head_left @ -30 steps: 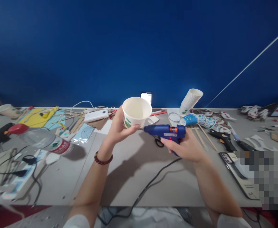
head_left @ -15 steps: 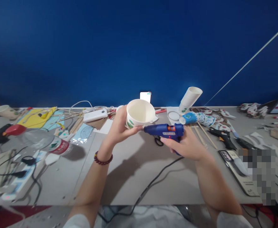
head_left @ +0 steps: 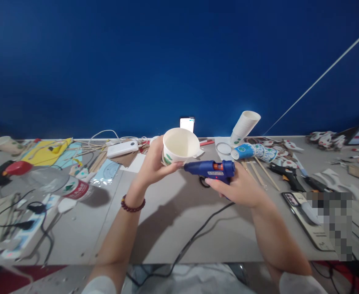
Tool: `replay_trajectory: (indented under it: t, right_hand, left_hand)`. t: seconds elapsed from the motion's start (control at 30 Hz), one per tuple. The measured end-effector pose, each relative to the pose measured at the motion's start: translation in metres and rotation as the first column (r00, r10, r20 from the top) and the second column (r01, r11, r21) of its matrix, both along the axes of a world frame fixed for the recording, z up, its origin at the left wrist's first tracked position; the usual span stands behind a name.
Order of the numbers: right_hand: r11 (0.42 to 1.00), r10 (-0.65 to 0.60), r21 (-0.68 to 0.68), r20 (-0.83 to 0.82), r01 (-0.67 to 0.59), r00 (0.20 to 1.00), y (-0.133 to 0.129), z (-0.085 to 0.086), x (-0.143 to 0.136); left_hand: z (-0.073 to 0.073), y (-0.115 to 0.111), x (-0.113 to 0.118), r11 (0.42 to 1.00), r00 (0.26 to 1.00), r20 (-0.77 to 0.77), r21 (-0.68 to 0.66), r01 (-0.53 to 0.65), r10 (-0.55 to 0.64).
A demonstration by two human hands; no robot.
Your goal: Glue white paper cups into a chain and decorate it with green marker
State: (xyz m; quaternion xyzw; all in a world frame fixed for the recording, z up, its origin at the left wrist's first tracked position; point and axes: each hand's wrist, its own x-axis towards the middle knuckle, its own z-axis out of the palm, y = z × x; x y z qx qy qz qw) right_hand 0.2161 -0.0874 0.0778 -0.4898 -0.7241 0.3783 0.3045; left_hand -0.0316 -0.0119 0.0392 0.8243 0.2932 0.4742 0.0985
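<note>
My left hand (head_left: 151,165) is wrapped round a white paper cup (head_left: 181,146) with green leaves printed on its side, holding it above the table with its open mouth tilted toward me. In my right hand (head_left: 239,185) is a blue hot glue gun (head_left: 210,168), a small red light glowing on its body. Its nozzle points left and lies at the cup's lower side, close to my left thumb. Whether the tip touches the cup I cannot tell. The gun's black cord (head_left: 194,237) runs down over the table edge.
At left are a plastic bottle (head_left: 59,181) on its side and a power strip (head_left: 29,230). Stacked paper cups (head_left: 245,126) lean at the back; blue patterned cups (head_left: 243,151) lie nearby. A black glue gun (head_left: 288,176) and a phone (head_left: 308,220) are at right.
The glue gun and my right hand have shifted very slightly left, toward the cup. The cup stays in my left hand, almost unmoved.
</note>
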Motion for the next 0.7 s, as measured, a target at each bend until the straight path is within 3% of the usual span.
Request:
replay_trajectory:
  t: [0.53, 0.7]
  right_hand:
    - [0.995, -0.044, 0.096, 0.08, 0.036, 0.996, -0.0023, -0.0061, 0.0]
    - [0.997, -0.053, 0.055, 0.086, 0.049, 0.995, -0.0042, -0.007, -0.0001]
  left_hand:
    - [-0.0012, 0.0001, -0.0004, 1.0, 1.0, 0.016, -0.018, 0.001, -0.001]
    - [0.001, -0.0002, 0.001, 0.999, 1.0, 0.021, -0.03, 0.014, -0.013]
